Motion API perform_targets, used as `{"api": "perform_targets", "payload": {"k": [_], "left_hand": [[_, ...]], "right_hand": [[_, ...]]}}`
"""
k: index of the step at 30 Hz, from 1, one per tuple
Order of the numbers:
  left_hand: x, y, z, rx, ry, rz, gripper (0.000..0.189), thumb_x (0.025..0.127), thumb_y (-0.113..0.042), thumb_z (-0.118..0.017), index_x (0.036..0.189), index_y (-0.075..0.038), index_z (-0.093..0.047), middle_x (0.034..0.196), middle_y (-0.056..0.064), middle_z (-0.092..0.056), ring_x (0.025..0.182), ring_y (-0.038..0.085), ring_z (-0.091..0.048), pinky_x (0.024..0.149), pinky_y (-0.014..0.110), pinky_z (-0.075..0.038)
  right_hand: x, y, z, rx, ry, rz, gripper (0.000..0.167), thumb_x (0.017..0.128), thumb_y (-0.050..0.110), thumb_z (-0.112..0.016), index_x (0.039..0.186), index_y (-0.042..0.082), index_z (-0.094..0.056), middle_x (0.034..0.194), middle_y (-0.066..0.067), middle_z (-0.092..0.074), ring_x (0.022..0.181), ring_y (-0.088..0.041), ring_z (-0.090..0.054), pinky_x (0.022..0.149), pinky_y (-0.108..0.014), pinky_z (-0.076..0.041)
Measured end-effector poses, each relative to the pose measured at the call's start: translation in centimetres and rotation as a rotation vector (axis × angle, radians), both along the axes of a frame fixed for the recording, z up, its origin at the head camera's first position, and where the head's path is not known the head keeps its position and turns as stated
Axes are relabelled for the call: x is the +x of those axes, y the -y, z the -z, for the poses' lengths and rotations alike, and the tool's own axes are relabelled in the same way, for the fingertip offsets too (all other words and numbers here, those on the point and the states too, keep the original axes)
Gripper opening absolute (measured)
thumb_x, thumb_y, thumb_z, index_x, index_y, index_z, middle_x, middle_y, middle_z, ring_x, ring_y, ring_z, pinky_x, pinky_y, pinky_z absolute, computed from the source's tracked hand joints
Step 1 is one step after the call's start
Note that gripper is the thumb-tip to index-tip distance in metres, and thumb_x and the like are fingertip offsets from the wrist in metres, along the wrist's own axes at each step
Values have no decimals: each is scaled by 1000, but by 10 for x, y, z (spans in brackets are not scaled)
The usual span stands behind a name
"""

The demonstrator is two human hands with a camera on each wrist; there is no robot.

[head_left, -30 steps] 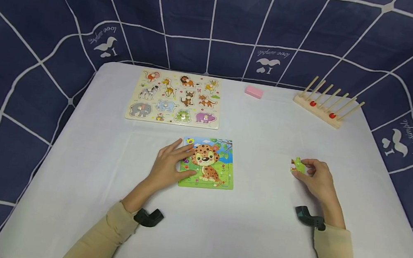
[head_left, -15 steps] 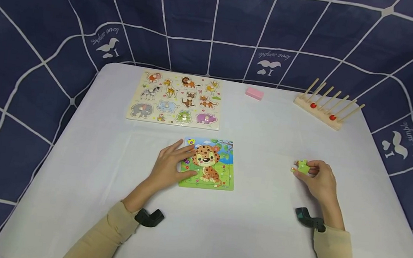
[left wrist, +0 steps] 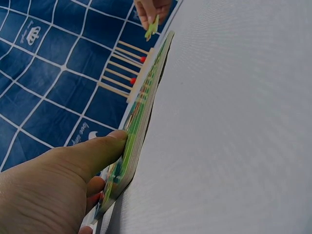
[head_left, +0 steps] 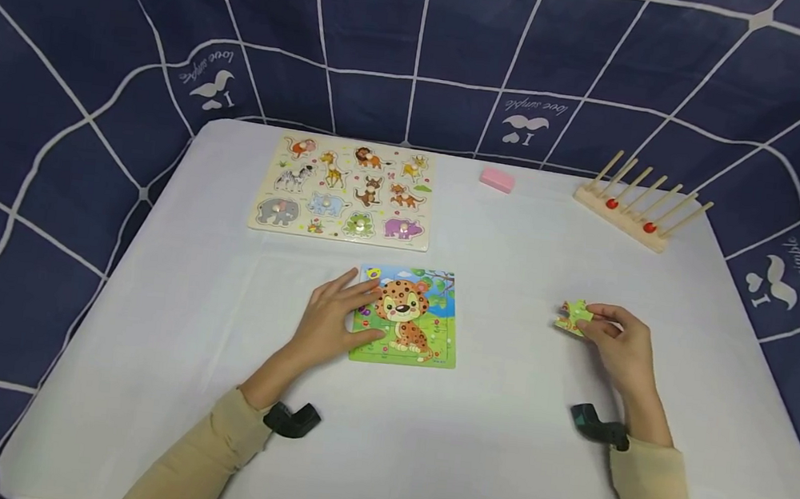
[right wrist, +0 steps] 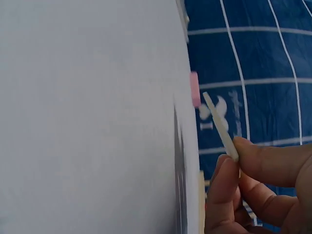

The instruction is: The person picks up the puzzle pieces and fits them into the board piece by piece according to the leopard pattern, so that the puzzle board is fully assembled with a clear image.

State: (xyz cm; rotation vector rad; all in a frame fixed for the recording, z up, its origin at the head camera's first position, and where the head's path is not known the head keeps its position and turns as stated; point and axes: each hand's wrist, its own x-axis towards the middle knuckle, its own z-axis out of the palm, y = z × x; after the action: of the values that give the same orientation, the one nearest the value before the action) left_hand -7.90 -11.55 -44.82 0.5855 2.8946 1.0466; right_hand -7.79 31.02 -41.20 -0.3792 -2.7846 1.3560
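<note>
A square leopard jigsaw puzzle (head_left: pixel 414 315) lies flat on the table, spotted cub on green grass under blue sky. My left hand (head_left: pixel 328 315) rests on its left side, fingers and thumb spread over the board. In the left wrist view the thumb (left wrist: pixel 105 148) touches the puzzle, which appears nearly edge-on. Right of the puzzle, my right hand (head_left: pixel 620 347) pinches a small green puzzle piece (head_left: pixel 573 317) between thumb and fingers, raised above the table. The right wrist view shows that piece (right wrist: pixel 220 126) as a thin pale edge, its printed face hidden.
Behind the puzzle lies a wooden animal peg board (head_left: pixel 344 191). A pink block (head_left: pixel 497 180) sits at the back middle. At the back right stands a wooden rack (head_left: pixel 620 216) with several upright pegs and two red beads. Dark blue gridded cloth (head_left: pixel 464 39) hangs beyond the white table.
The green piece has tilted in my right fingers: it turned away, then swung back left with its face more visible. My left hand stays on the puzzle. The head view shifted slightly.
</note>
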Motion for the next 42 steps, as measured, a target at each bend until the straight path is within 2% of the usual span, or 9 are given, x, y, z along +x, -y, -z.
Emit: {"api": "perform_targets", "payload": {"k": [6,13,21,27,33,42], "left_hand": [[0,-1,0,1,-9,-3,66,77,-42,-80,132,-11,-61,147,1,-51,148,30,-27,115,56,-21],[1,-1,0,7,-33,-5,65,76,-39,-81,131,-9,-63,145,3,-53,147,33,-29,114,57,-23],[2,-1,0,10,-13,-9,66,76,-40,-82,132,-10,-62,146,2,-52,148,31,-27,115,57,-22],[2,0,-2,0,-17,-7,66,76,-41,-81,132,-11,-61,147,2,-52,148,32,-28,115,57,-22],[2,0,-2,-4,-12,-11,66,76,-41,-81,132,-11,-62,147,2,-51,148,31,-27,115,57,-22],[1,-1,-2,-1,-19,-9,67,76,-41,-81,132,-10,-61,147,1,-51,148,32,-27,114,58,-22]], "right_hand": [[-4,31,0,-127,0,-125,31,90,3,-67,117,-11,-58,90,3,-61,73,6,-58,62,-13,-52],[-7,79,6,-202,-4,-296,27,86,-5,-68,111,-11,-61,89,-20,-65,70,-2,-58,57,-16,-49],[-2,131,6,-242,22,-441,28,83,-1,-74,109,-6,-64,87,-19,-67,69,-6,-60,60,-15,-49],[5,150,6,-250,4,-479,27,82,0,-75,107,-5,-64,94,-18,-65,74,-9,-61,63,-15,-51],[9,155,9,-226,-27,-489,25,82,-1,-75,105,-5,-64,100,-18,-61,77,-12,-62,63,-15,-52],[12,159,15,-97,-138,-524,22,77,-1,-80,96,-1,-69,91,-10,-62,70,-9,-57,58,-16,-47]]}}
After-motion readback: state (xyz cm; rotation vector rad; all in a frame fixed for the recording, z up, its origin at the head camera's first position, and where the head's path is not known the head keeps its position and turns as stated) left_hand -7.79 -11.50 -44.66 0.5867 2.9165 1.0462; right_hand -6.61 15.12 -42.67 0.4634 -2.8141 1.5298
